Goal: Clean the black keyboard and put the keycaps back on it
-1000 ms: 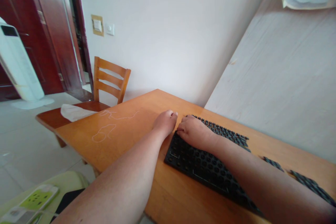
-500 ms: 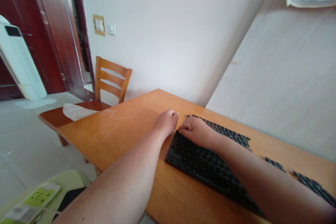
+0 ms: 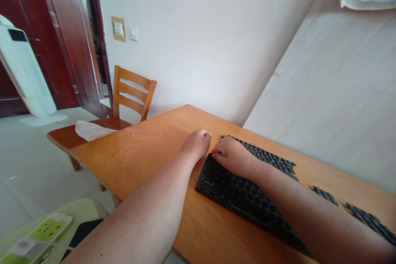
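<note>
A black keyboard (image 3: 244,194) lies on the orange wooden table (image 3: 148,152). Its near rows look like bare sockets, and its far rows carry keycaps. My left hand (image 3: 196,143) rests on the table against the keyboard's far left corner, fingers curled under and closed. My right hand (image 3: 231,156) lies on the keyboard's left part, its fingers bent in a pinch at the far left keys and touching the left thumb. What either hand grips is hidden. Both forearms reach in from the lower edge.
Pale scribble marks (image 3: 126,152) are on the table's left half. A wooden chair (image 3: 131,95) stands behind a darker side table (image 3: 64,138) with a white cloth (image 3: 91,130). More black keycaps (image 3: 368,216) lie at the right. A white fan heater (image 3: 23,74) stands by red doors.
Both hands stay at the keyboard's far left corner with almost no movement. The view has drifted slightly.
</note>
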`<control>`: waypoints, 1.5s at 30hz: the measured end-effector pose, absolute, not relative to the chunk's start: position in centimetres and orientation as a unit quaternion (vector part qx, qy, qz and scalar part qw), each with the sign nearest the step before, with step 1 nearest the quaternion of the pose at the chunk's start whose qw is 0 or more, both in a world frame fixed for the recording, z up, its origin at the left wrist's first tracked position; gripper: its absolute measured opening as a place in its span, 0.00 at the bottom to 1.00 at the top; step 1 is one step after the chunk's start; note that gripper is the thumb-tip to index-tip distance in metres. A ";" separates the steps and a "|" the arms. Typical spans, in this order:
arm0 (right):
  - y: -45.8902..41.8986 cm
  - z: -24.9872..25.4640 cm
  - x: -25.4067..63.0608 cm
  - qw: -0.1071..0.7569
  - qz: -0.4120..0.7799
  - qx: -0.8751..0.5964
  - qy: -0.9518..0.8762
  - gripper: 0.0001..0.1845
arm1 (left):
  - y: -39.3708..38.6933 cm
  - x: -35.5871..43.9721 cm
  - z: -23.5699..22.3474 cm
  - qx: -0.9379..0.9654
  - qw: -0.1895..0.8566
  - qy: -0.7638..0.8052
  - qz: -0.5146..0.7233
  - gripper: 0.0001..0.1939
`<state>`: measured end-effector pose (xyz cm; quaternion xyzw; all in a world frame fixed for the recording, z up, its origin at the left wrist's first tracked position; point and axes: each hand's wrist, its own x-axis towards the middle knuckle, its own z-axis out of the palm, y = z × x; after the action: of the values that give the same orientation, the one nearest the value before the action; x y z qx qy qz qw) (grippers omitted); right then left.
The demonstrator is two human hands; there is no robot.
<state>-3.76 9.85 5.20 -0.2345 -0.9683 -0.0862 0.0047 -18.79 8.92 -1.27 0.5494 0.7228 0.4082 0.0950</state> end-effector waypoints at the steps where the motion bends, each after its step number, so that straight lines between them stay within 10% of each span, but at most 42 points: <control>1: 9.8 5.3 -3.7 0.001 -0.093 -0.231 -0.968 0.17 | 8.9 -18.8 -1.2 0.550 0.096 0.722 0.408 0.19; 45: 8.8 6.2 -4.9 -0.072 -0.161 -0.241 -0.954 0.18 | 9.0 -18.8 -1.5 0.562 0.088 0.720 0.397 0.18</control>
<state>-4.92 8.81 6.24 -0.2410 -0.9544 -0.1608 -0.0717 -18.83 9.01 -1.50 0.5623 0.7201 0.3969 0.0878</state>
